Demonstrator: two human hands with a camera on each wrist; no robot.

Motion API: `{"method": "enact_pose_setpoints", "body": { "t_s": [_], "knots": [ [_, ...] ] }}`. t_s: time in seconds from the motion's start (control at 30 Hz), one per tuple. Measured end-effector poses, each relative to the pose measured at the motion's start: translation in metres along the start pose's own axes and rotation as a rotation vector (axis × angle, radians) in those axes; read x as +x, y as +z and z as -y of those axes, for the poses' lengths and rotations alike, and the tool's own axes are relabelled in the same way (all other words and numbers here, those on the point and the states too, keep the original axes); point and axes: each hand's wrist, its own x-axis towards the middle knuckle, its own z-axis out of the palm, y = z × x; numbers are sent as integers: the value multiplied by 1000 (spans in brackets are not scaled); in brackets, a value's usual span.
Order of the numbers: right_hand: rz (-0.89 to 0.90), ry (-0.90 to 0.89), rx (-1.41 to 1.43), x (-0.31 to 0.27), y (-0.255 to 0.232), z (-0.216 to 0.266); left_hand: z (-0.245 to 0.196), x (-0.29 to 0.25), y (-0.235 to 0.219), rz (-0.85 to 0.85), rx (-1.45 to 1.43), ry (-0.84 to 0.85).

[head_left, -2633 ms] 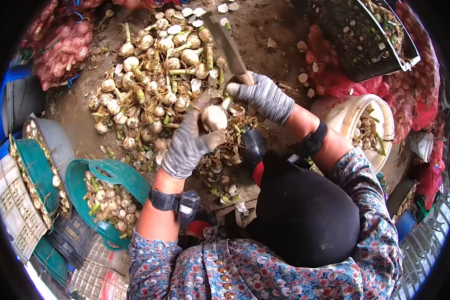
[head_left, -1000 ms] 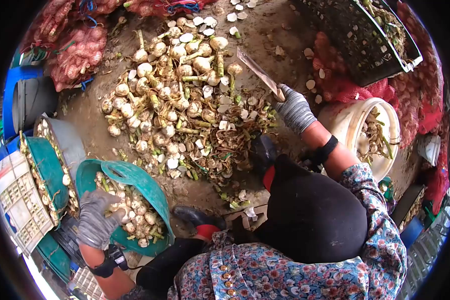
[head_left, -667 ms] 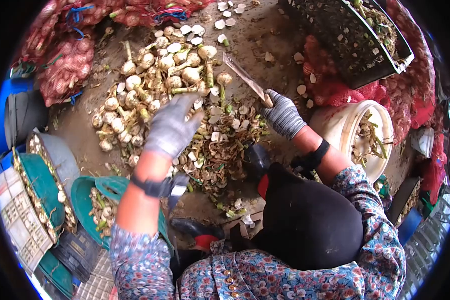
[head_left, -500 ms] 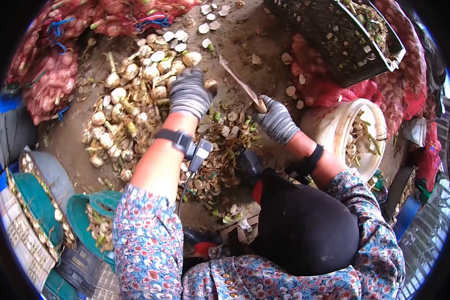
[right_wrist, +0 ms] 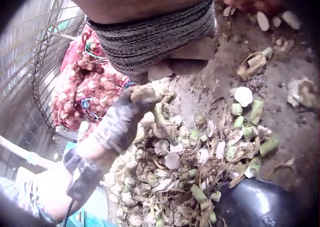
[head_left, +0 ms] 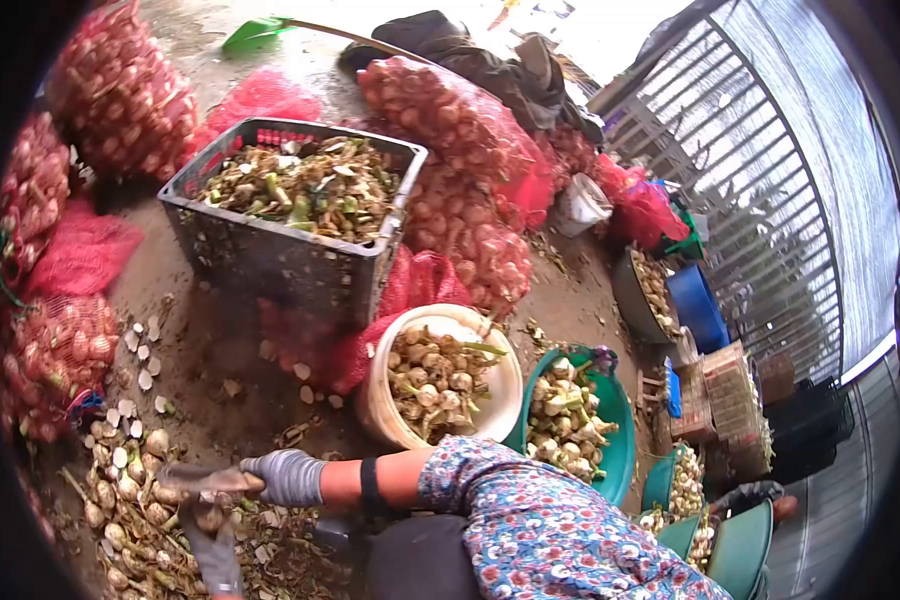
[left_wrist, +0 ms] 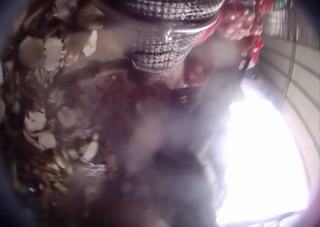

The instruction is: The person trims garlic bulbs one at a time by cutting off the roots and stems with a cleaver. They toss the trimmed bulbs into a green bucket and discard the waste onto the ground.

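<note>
In a grey knit glove, my right hand [head_left: 285, 477] grips a wide-bladed knife [head_left: 195, 478] by its handle, blade pointing left over the pile. My gloved left hand [head_left: 213, 560] comes up from the lower edge, just below the blade. Between its fingers it holds a garlic bulb [right_wrist: 144, 93], whose green stem hangs down in the right wrist view. Under both hands spreads a heap of garlic with stalks [head_left: 120, 500], mixed with dry leaves and cut stem pieces [right_wrist: 255, 112]. The left wrist view is mostly blurred, with a striped glove [left_wrist: 160, 52] at its top.
A white bucket of garlic [head_left: 378, 390] stands beyond my right forearm, a green tub [head_left: 620, 440] beside it. Farther off are a black crate [head_left: 270, 270] full of trimmings and red mesh sacks [head_left: 460, 120]. A dark boot [right_wrist: 255, 202] shows near the pile.
My left hand went from the green basket to the pile, picked up a garlic bulb and brought it to the knife. The head view has swung to the right.
</note>
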Motion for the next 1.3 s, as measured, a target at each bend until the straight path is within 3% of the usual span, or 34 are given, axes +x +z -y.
{"method": "enact_pose_setpoints", "body": {
  "t_s": [0.03, 0.13, 0.3, 0.43, 0.47, 0.5, 0.57, 0.63, 0.77, 0.8, 0.97, 1.07, 1.2, 1.3],
  "knots": [
    [19, -37, -30, -3, 0, 3, -61, -22, 7, 101, -28, -193],
    [72, -125, -26, -11, 5, 22, -92, -48, 18, 108, 32, -233],
    [139, -240, -95, -20, 14, 46, -83, -61, 29, 70, 131, -212],
    [111, -318, -175, -25, 18, 53, -76, -71, 24, 47, 191, -182],
    [54, -379, -73, -28, 16, 52, -71, -76, 15, 34, 215, -177],
    [87, -410, -140, -27, 14, 50, -66, -84, 5, 15, 261, -171],
    [237, -308, -141, -36, -15, 72, -58, -102, -16, -8, 408, -139],
    [315, -279, -166, -27, 2, 67, -51, -113, -31, -15, 586, -91],
    [333, -444, -287, -22, 12, 72, -17, -111, -33, 46, 902, 55],
    [264, -501, -300, -22, 16, 71, -5, -108, -31, 76, 985, 91],
    [303, -514, -323, -20, 21, 63, 31, -104, -29, 189, 1030, 22],
    [314, -513, -330, -20, 23, 61, 41, -108, -32, 167, 1231, 180],
    [408, -458, -409, -19, 20, 64, 3, -98, -21, 161, 716, -39],
    [432, -446, -414, -19, 24, 62, 19, -102, -21, 146, 726, 9]
  ]
}}
